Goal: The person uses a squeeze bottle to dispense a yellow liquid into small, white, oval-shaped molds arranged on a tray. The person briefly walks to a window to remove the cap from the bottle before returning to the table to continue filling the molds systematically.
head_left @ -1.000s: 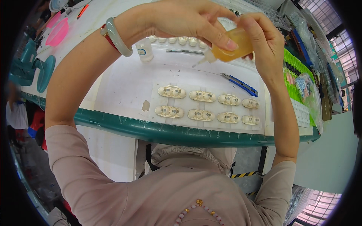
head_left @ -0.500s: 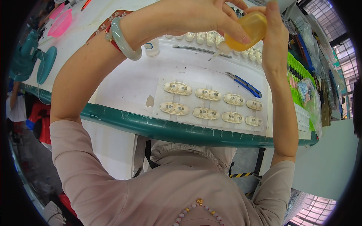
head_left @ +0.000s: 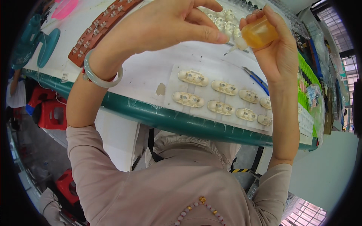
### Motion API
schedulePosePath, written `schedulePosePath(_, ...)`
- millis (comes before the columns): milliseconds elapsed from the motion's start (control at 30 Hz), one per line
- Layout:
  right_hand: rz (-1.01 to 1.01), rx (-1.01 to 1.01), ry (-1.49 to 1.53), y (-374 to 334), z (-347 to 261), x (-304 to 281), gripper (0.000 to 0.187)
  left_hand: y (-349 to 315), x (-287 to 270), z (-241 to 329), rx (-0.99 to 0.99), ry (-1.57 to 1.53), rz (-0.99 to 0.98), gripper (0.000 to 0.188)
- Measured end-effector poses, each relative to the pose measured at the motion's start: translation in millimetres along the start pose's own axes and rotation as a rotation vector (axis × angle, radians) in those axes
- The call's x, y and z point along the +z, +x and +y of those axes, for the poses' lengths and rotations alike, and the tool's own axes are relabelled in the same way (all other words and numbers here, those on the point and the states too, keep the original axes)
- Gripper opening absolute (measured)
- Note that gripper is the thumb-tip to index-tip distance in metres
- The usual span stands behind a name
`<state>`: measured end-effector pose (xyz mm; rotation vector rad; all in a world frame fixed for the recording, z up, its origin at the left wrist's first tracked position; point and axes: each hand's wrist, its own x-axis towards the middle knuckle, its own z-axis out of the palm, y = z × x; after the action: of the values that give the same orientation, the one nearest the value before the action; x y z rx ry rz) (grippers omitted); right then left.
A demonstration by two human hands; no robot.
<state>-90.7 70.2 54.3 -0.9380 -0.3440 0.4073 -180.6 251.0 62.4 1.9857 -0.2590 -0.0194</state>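
My right hand is wrapped round a soft squeeze bottle of yellow liquid. The bottle lies tilted, its whitish nozzle and thin tip pointing down to the left above the table. To the left of the nozzle is my left hand, its thumb and fingers apart with nothing between them. Below the hands, two rows of small cream oval pieces with round grey spots sit on a pale sheet. More cream pieces stand behind, partly hidden by my left hand.
A blue utility knife lies right of the rows, partly behind my right forearm. At the left are a brown strip holding small metal parts, a teal fan and a pink bowl. A green padded edge borders the table.
My left hand has come off the bottle and moved left, its fingers opening. My right hand keeps the bottle, now lower. The view has shifted, showing more of the brown strip.
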Motion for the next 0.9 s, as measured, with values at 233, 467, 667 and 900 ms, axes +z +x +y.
schedulePosePath(233,0.098,0.061,0.082,0,23,25,0.028,-1,8,-49,0.129,-0.187,-0.171,0.048)
schedulePosePath(467,0.178,0.088,0.012,-3,23,50,0.041,-3,15,-55,0.181,-0.37,-0.232,0.052)
schedulePosePath(667,0.161,0.033,-0.05,9,44,37,0.043,-8,19,-60,0.138,-0.433,-0.208,0.055)
schedulePosePath(900,0.172,0.092,-0.016,8,45,39,0.04,-13,24,-55,0.127,-0.475,-0.133,0.057)
